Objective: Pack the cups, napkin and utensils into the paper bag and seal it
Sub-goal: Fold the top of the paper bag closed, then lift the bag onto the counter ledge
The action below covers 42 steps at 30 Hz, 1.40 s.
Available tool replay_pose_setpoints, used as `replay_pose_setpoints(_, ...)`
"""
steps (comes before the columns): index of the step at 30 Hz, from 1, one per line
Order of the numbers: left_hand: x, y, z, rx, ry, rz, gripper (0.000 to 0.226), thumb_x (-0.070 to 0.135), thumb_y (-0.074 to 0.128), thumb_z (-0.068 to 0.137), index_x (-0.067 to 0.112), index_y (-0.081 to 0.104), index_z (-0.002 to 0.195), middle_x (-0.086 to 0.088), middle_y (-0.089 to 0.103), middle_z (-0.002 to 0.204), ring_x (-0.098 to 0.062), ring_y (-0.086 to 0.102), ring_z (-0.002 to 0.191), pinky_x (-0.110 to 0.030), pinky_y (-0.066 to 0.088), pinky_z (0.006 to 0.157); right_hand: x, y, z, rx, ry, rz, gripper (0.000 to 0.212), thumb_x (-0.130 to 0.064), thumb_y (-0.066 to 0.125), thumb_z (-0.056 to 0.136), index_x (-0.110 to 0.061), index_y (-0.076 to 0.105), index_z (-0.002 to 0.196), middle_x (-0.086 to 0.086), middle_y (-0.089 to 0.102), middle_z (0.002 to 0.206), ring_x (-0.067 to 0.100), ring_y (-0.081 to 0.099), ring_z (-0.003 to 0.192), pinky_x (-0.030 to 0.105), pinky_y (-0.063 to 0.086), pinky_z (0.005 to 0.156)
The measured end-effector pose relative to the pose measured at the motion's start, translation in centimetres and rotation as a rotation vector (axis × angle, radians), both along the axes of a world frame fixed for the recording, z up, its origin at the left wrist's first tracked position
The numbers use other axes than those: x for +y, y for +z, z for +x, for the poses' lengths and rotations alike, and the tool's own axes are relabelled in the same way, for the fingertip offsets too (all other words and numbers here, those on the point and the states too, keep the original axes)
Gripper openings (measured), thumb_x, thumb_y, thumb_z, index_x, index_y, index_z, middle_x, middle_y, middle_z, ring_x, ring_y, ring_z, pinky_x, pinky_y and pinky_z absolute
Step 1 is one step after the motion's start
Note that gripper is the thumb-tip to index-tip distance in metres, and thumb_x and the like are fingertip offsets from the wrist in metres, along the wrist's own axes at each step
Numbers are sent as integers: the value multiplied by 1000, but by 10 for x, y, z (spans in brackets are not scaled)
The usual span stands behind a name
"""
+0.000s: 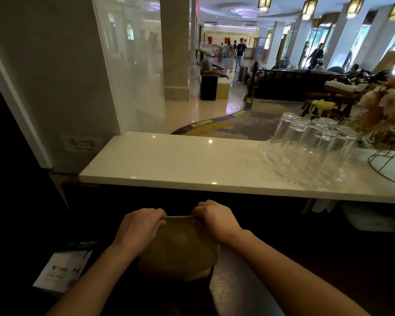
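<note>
A brown paper bag [178, 249] stands upright on a dark lower desk in front of me. Its top edge is folded over flat. My left hand [139, 226] grips the left end of that fold with curled fingers. At the right end of the fold, my right hand [212, 218] pinches the paper. The bag's contents are hidden; no cups, napkin or utensils show outside it.
A white stone counter [169, 160] runs across above the bag. On its right stand several upturned clear glasses [310, 142] on a glass tray, beside a wire vase stand [388, 165] with dried flowers. A pack of A4 paper [64, 267] lies at lower left.
</note>
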<state>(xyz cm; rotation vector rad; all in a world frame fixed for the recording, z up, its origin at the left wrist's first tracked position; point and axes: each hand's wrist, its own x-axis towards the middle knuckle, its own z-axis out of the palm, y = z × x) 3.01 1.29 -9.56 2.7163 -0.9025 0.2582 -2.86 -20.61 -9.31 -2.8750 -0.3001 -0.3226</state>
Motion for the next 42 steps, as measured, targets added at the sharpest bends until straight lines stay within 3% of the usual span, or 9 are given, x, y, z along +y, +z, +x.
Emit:
replay_pose_setpoints(7, 14, 1, 1, 17, -61, -74, 14, 26, 58, 94, 24, 69, 102, 4, 70, 92, -18, 64, 86, -32, 48, 70, -26, -1, -13, 107, -104, 63, 30, -13, 62, 84, -26, 72, 109, -5, 74, 106, 14, 68, 99, 26, 51, 84)
replay_pose_setpoints(12, 22, -3, 4, 65, -70, -105, 16, 18, 59, 92, 26, 69, 102, 5, 69, 92, -17, 64, 85, -33, 49, 71, -26, 0, -16, 127, -136, 110, 29, -14, 63, 84, -25, 73, 109, -6, 75, 106, 14, 68, 99, 25, 51, 83)
replay_pose_setpoints(17, 21, -1, 8, 16, -73, -48, 16, 32, 55, 94, 30, 64, 107, 6, 69, 97, -15, 63, 88, -31, 48, 73, -11, 8, -14, 126, -137, 67, 28, -33, 60, 91, -29, 66, 118, -6, 73, 110, 15, 66, 102, 33, 53, 86)
replay_pose_setpoints(19, 12, 3, 6, -7, -100, -37, 24, 42, 52, 94, 33, 60, 114, 9, 68, 101, -13, 63, 91, -29, 49, 73, 1, 9, -13, 113, -118, 11, 25, -42, 57, 91, -28, 66, 111, -5, 72, 104, 16, 66, 98, 34, 54, 80)
replay_pose_setpoints(22, -3, 3, 3, -59, -164, 19, 25, 46, 47, 95, 34, 58, 115, 8, 67, 100, -15, 63, 93, -33, 51, 75, 16, 8, -10, 96, -136, -42, 22, -41, 56, 91, -23, 67, 96, -4, 68, 95, 17, 64, 93, 33, 53, 74)
replay_pose_setpoints(26, 2, 0, 6, -78, -179, 15, 18, 40, 47, 97, 28, 60, 102, 6, 68, 92, -15, 63, 85, -32, 50, 70, 17, 11, -10, 121, -177, -50, 21, -33, 56, 92, -21, 70, 101, -2, 69, 102, 19, 63, 100, 35, 52, 81)
replay_pose_setpoints(32, 44, 0, 24, 87, -161, -200, 13, 27, 56, 95, 25, 68, 99, 5, 68, 88, -17, 63, 82, -36, 50, 72, 10, 14, -27, 111, -250, -12, 27, -13, 60, 85, -22, 73, 106, -1, 74, 105, 20, 68, 100, 34, 54, 84)
replay_pose_setpoints(36, 47, -2, 23, 106, -153, -277, 12, 23, 59, 94, 23, 71, 96, 5, 69, 85, -15, 64, 80, -37, 52, 71, 8, 21, -32, 128, -211, -39, 29, -14, 60, 85, -24, 71, 110, -3, 74, 107, 18, 67, 102, 29, 52, 85)
replay_pose_setpoints(42, 49, 7, 24, 291, -77, -492, 10, 22, 75, 82, 30, 71, 83, 14, 68, 78, -1, 62, 77, -24, 51, 68, 1, 42, -39, 185, -228, 59, 38, -3, 58, 79, -22, 73, 107, -3, 75, 104, 17, 68, 99, 30, 53, 85)
